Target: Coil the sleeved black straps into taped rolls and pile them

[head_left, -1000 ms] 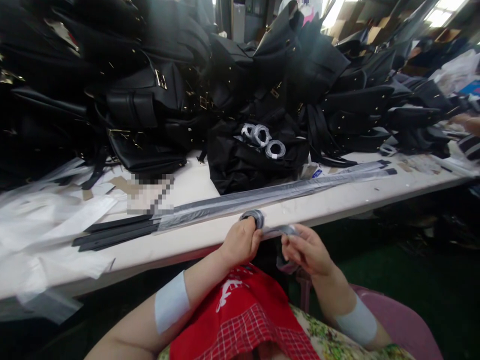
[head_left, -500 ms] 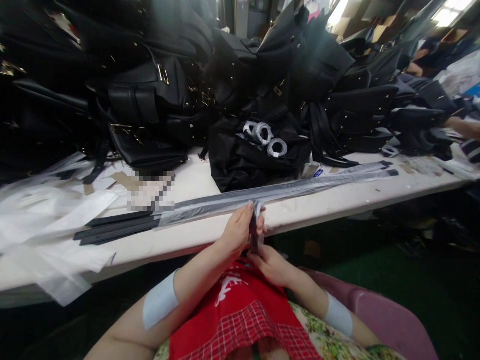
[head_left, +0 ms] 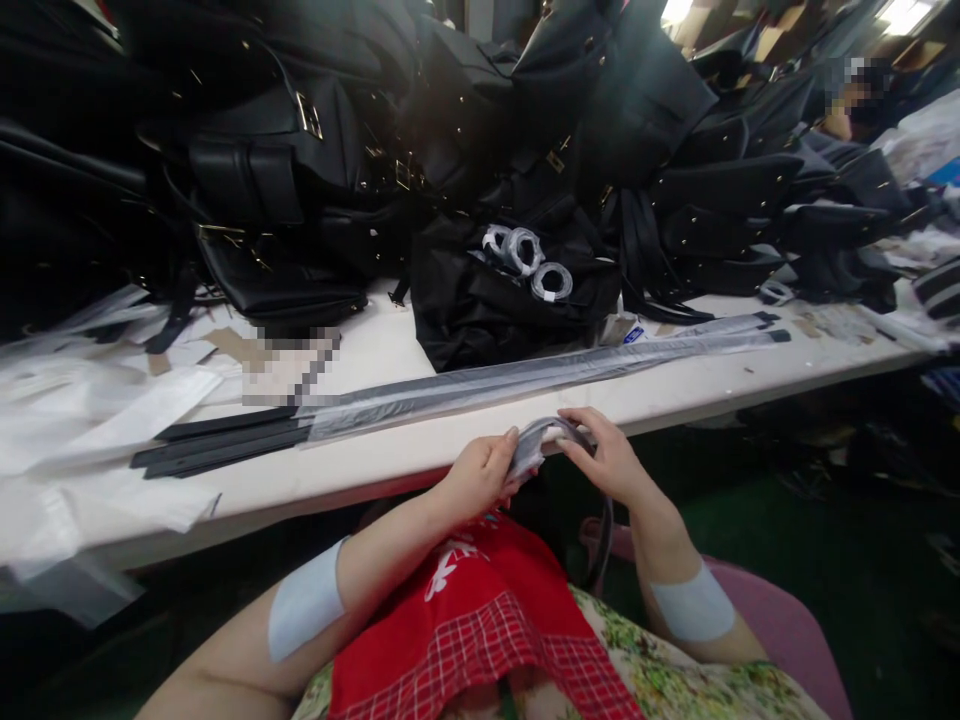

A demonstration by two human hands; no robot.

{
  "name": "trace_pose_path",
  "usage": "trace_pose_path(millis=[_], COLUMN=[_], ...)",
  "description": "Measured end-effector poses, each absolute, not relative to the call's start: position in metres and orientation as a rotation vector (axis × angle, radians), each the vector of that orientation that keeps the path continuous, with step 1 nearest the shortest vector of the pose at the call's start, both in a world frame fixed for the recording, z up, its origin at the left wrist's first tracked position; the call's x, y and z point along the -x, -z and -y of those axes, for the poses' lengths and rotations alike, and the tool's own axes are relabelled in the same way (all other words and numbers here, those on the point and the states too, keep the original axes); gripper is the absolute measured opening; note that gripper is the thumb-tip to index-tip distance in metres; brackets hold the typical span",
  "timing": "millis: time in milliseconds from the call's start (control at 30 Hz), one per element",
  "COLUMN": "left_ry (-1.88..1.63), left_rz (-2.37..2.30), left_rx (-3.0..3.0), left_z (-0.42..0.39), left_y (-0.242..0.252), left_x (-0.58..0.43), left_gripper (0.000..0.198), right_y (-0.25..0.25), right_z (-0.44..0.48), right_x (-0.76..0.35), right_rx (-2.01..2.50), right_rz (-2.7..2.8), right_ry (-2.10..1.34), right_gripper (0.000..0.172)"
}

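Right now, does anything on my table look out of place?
Yes: at the left, white sheets lie in a loose heap on the table, some hanging over its front edge. That looks untidy beside the straps laid lengthwise.

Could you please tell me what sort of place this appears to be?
Probably a bag workshop: black bags are piled on a long table, with plastic-wrapped strips laid in front.

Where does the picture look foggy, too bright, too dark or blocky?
In the head view, pale haze veils the black bags near top centre; the head view has lights glaring white at top right; in the head view, the green floor is very dark; and, head view again, coarse squares cover a patch on the table.
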State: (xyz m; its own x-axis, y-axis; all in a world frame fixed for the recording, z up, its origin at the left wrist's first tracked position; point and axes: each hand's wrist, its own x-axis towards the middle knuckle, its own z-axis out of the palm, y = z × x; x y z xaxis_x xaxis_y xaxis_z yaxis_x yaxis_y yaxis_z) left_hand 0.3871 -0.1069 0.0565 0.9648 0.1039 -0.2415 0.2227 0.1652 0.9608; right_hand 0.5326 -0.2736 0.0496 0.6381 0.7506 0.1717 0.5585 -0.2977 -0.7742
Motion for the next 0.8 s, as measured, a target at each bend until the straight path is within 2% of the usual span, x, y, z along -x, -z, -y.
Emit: trace_pose_path(millis=[100, 200, 267, 400, 467, 600, 667, 800], left_ry=[0.116, 0.004, -0.114, -0.567, -0.669, -0.327, -0.185, 0.028], left_rz=[-0.318, -0.348, -0.326, -0.342, -0.332, -0.019, -0.054, -0.175], left_rx=[-1.119, -0.976, -0.957, -1.455, -1.952, -2.634, -2.763, -2.8], left_z=[0.101, 0.092, 0.085, 0.074, 0.073, 0.082, 0.087, 0.083], left_y=[-0.07, -0.081, -0.085, -0.074, -0.062, -0.054, -0.06, -0.073], left_x=[-0.39, -0.396, -0.404, -0.414, -0.413, -0.405, -0.405, -0.41], left_gripper=[0.064, 0.061, 0.058, 0.049, 0.047, 0.043, 0.042, 0.047], right_y=[-0.039, -0.026, -0.021, -0.027, -0.037, -0.049, -0.049, -0.046], right_z=[0.268, 0.258, 0.251, 0.248, 0.25, 0.252, 0.251, 0.252], right_x=[-0.521, -0.499, -0.482, -0.459, -0.461, -0.488, -0.502, -0.513], right_rx=[1.962, 1.896, 1.81, 1.449, 1.16, 0.844, 0.806, 0.805], right_rz=[1.159, 1.115, 1.096, 1.096, 0.94, 0.48, 0.398, 0.236], right_ry=[-0.5, -0.671, -0.832, -1.31, -1.366, -1.165, -1.189, -1.274], right_gripper=[0.038, 0.026, 0.028, 0.035, 0.036, 0.029, 0.028, 0.036])
